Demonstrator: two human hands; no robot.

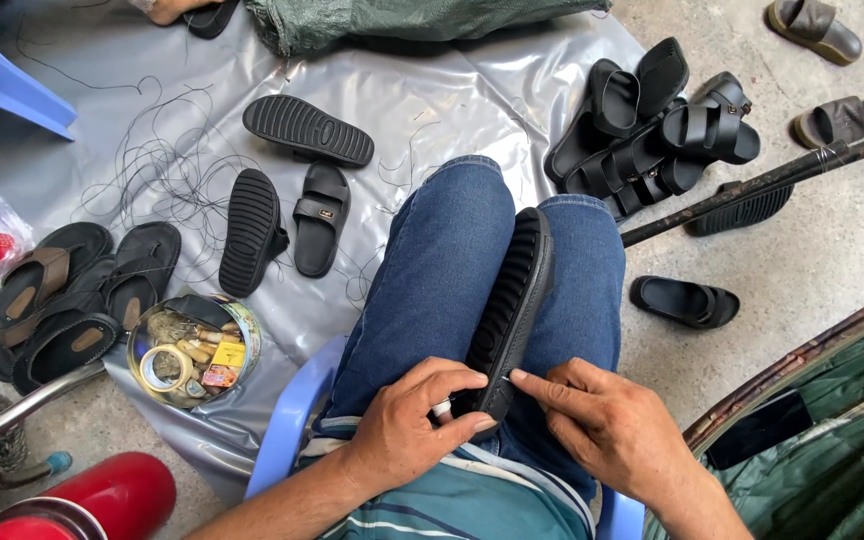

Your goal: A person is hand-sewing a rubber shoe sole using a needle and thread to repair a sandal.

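A black rubber sandal [512,300] stands on edge, sole side showing, clamped between my two knees in blue jeans. My left hand [414,420] grips the near heel end of the sandal, thumb and fingers wrapped round it. My right hand [602,420] pinches at the sandal's near edge with thumb and forefinger tip; whether it holds a needle or thread I cannot tell. I sit on a light blue plastic stool [287,425].
A grey plastic sheet [432,90] covers the ground. On it lie loose black sandals [304,130], tangled black thread [167,170], brown sandals [52,300] and a round tin of small items [192,350]. A pile of black sandals [652,130] and a dark pole [762,180] lie right.
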